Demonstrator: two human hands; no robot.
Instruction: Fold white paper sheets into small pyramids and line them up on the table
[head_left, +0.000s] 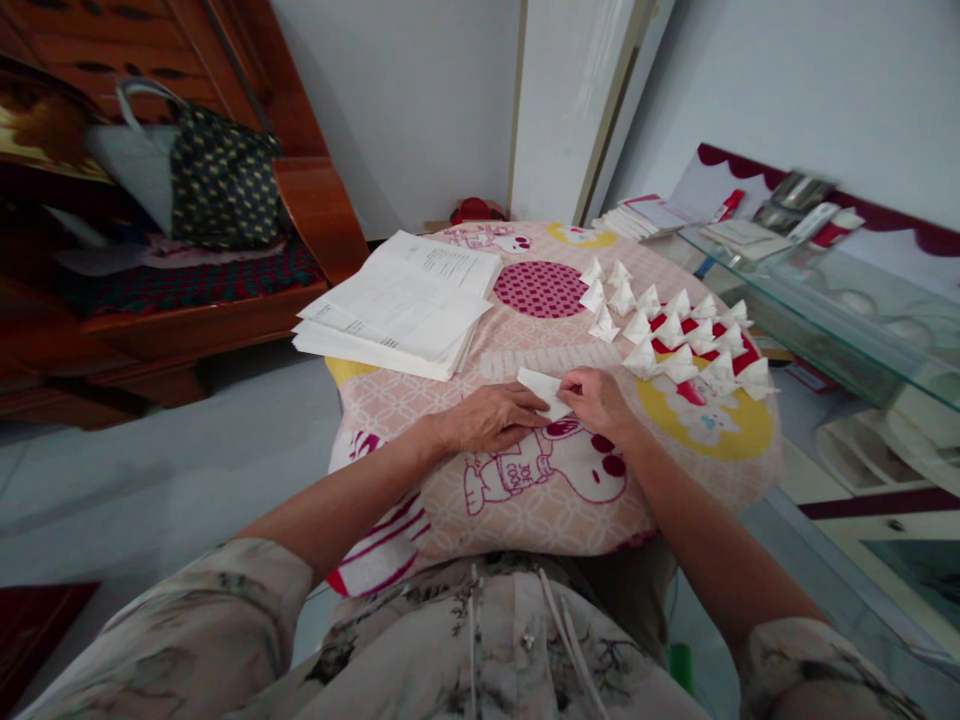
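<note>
A small folded piece of white paper (541,388) lies on the patterned tablecloth (450,460) in front of me. My left hand (496,415) rests almost flat beside it, with its fingertips pressing on the paper's left and lower part. The fingers of my right hand (596,400) are bent and pinch the paper's right edge. Beyond my right hand stand rows of several folded white paper shapes (679,362), pointed at the top. A stack of printed paper sheets (405,300) lies on the table beyond my left hand.
A glass shelf (847,310) with cups and papers stands close on the right. A wooden bench (300,220) with a dark patterned bag (221,180) on it is at the left. More stacked papers (637,218) lie at the table's far right edge.
</note>
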